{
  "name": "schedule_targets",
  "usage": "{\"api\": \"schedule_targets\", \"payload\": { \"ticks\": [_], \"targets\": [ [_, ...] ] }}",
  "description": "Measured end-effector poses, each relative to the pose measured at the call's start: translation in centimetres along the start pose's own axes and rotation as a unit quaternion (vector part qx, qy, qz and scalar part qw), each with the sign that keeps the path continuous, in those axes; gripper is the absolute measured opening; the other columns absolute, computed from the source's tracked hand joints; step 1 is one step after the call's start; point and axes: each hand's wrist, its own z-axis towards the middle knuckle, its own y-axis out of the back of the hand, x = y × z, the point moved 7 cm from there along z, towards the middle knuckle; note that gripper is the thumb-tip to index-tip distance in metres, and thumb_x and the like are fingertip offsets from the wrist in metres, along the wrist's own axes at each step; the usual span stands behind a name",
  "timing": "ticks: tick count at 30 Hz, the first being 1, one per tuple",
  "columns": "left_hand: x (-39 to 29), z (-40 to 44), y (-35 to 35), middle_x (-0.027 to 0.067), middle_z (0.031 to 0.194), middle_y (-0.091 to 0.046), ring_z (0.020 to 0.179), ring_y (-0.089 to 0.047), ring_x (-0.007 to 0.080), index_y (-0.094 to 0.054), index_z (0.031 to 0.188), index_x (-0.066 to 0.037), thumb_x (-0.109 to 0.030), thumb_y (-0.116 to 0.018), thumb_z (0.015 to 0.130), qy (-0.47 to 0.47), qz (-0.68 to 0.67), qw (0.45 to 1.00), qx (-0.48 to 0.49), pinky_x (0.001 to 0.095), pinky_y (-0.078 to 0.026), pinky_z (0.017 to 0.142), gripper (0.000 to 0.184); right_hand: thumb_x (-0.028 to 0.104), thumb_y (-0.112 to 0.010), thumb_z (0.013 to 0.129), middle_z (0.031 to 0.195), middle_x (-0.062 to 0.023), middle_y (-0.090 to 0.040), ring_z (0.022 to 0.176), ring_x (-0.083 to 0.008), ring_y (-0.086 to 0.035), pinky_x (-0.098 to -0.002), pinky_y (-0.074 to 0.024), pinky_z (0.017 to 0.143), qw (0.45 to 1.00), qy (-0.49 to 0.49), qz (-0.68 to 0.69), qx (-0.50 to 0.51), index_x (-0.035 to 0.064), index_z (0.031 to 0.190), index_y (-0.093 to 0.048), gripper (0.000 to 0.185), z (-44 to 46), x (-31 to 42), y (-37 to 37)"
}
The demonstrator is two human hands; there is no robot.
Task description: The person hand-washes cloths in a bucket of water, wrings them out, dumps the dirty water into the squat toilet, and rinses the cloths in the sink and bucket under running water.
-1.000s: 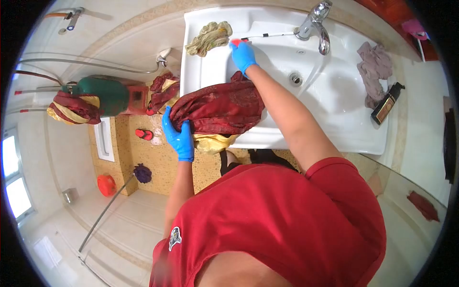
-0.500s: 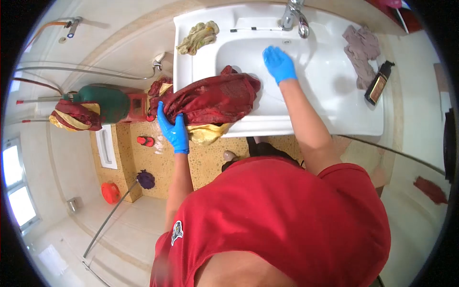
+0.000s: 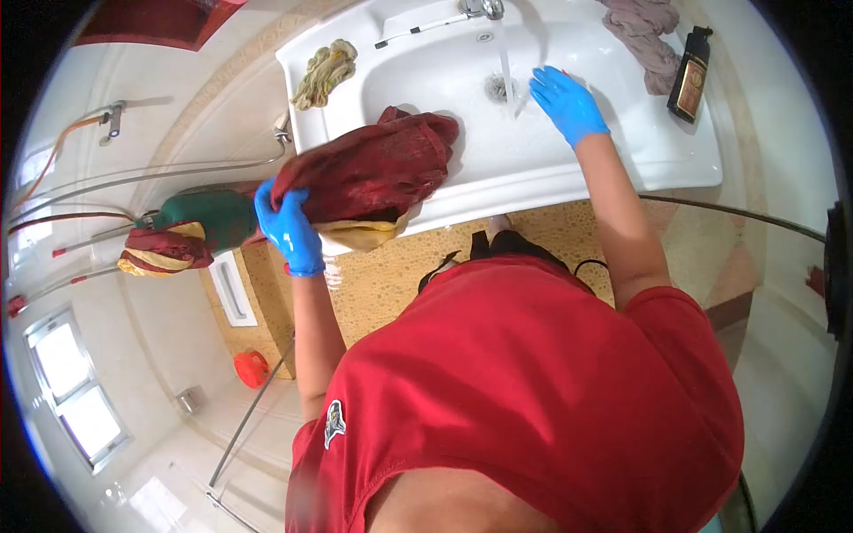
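Note:
My left hand [image 3: 290,229], in a wet blue glove, is closed on the left edge of a dark red cloth [image 3: 373,173] with a yellow part hanging below. The cloth lies over the front left rim of the white sink [image 3: 533,182] and partly into the basin. My right hand [image 3: 569,105], also blue-gloved, is open with fingers stretched out over the basin, holding nothing. Just left of its fingertips, a stream of water [image 3: 507,67] falls from the chrome tap [image 3: 484,8] near the drain [image 3: 498,86].
A yellowish crumpled cloth [image 3: 325,75] lies on the sink's left ledge. To the right are a greyish-mauve cloth [image 3: 647,40] and a black bottle [image 3: 689,75]. Left of the sink stands a green container [image 3: 209,218] with a red and yellow cloth [image 3: 166,248] against it.
Water now runs from the tap; no stream showed before. My right hand has moved right, away from the tap. My left fingers have closed on the cloth's edge. The view has shifted.

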Motion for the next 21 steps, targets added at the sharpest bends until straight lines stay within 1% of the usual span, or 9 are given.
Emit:
{"api": "schedule_targets", "payload": {
  "ticks": [1, 3, 5, 11, 12, 13, 15, 19, 21],
  "targets": [
    [-2.6, 0.3, -2.0, 0.0073, 0.098, -0.056, 0.089, -0.053, 0.0152, -0.055, 0.103, 0.002, 0.008, -0.059, 0.065, 0.006, -0.058, 0.998, 0.036, 0.0262, -0.044, 0.082, 0.039, 0.014, -0.053, 0.088, 0.124, -0.0205, -0.052, 0.11, -0.0302, -0.053, -0.0366, -0.0424, 0.098, 1.0, 0.001, 0.003, 0.001, -0.0034, 0.124, -0.046, 0.04, -1.0, 0.5, -0.6],
    [-8.5, 0.3, -6.2, 0.0076, 0.097, -0.058, 0.089, -0.054, 0.0154, -0.057, 0.101, 0.002, 0.009, -0.058, 0.064, -0.048, -0.041, 0.993, 0.102, 0.0252, -0.045, 0.08, 0.037, 0.018, -0.052, 0.091, 0.121, -0.0173, -0.054, 0.107, -0.0274, -0.055, -0.0359, -0.0456, 0.094, 0.98, -0.043, -0.035, -0.192, -0.0032, 0.124, -0.045, 0.04, -4.4, 1.9, 0.2],
    [-12.9, -0.2, -10.2, 0.0072, 0.099, -0.06, 0.092, -0.056, 0.0163, -0.058, 0.104, 0.001, 0.005, -0.056, 0.063, -0.042, -0.091, 0.986, 0.134, 0.0272, -0.045, 0.083, 0.042, 0.02, -0.051, 0.091, 0.119, -0.0168, -0.056, 0.106, -0.0264, -0.056, -0.0355, -0.0458, 0.094, 0.976, -0.034, -0.049, -0.209, -0.0035, 0.124, -0.046, 0.04, -6.3, 2.7, 0.1],
    [-24.8, -0.2, -16.0, 0.0121, 0.111, -0.056, 0.098, -0.056, 0.0185, -0.063, 0.094, 0.005, 0.009, -0.058, 0.066, -0.23, -0.126, 0.946, 0.188, 0.0294, -0.048, 0.084, 0.029, 0.02, -0.053, 0.091, 0.112, -0.0161, -0.06, 0.099, -0.025, -0.059, -0.0344, -0.047, 0.091, 0.966, 0.03, -0.068, -0.246, -0.0037, 0.12, -0.051, 0.038, -9.0, 6.2, -0.2],
    [-24.7, 0.3, -16.6, 0.0111, 0.106, -0.059, 0.094, -0.058, 0.0186, -0.063, 0.096, 0.004, 0.009, -0.058, 0.068, -0.32, -0.07, 0.927, 0.182, 0.0299, -0.049, 0.083, 0.029, 0.02, -0.053, 0.09, 0.112, -0.016, -0.06, 0.098, -0.0247, -0.06, -0.0339, -0.0474, 0.09, 0.965, 0.044, -0.065, -0.251, -0.0036, 0.119, -0.052, 0.037, -9.1, 6.9, -0.1],
    [-23.4, 1.3, -17.8, 0.0104, 0.101, -0.062, 0.088, -0.06, 0.0185, -0.063, 0.097, 0.003, 0.007, -0.06, 0.07, -0.206, -0.206, 0.933, 0.213, 0.03, -0.05, 0.081, 0.028, 0.02, -0.053, 0.09, 0.112, -0.016, -0.06, 0.098, -0.0247, -0.06, -0.0339, -0.0474, 0.09, 0.966, 0.042, -0.068, -0.247, -0.0036, 0.119, -0.052, 0.037, -9.4, 7.4, 0.0],
    [-18.4, 1.0, -20.9, 0.01, 0.098, -0.064, 0.086, -0.06, 0.0162, -0.063, 0.105, -0.002, 0.002, -0.062, 0.074, -0.211, -0.114, 0.932, 0.272, 0.0285, -0.049, 0.082, 0.031, 0.019, -0.053, 0.09, 0.111, -0.0156, -0.06, 0.097, -0.0232, -0.06, -0.033, -0.0477, 0.089, 0.962, 0.088, -0.08, -0.245, -0.0034, 0.119, -0.052, 0.037, -10.1, 8.8, 0.0],
    [-6.5, -0.8, -22.3, 0.0148, 0.113, -0.06, 0.105, -0.058, 0.027, -0.061, 0.114, -0.012, -0.014, -0.066, 0.078, -0.412, 0.255, 0.799, 0.356, 0.0348, -0.045, 0.092, 0.036, 0.021, -0.052, 0.092, 0.115, -0.014, -0.059, 0.097, -0.02, -0.059, -0.0317, -0.0459, 0.089, 0.922, 0.049, -0.217, -0.316, -0.002, 0.12, -0.052, 0.037, -10.9, 8.6, 0.9],
    [-3.3, -2.5, -20.4, 0.0169, 0.117, -0.058, 0.111, -0.053, 0.0332, -0.062, 0.112, -0.012, -0.017, -0.066, 0.078, -0.242, 0.197, 0.843, 0.437, 0.0388, -0.043, 0.094, 0.035, 0.018, -0.055, 0.09, 0.111, -0.0128, -0.06, 0.095, -0.0181, -0.059, -0.0307, -0.0465, 0.087, 0.925, 0.051, -0.229, -0.299, -0.002, 0.119, -0.053, 0.035, -9.8, 6.6, 3.3]
  ]
}}
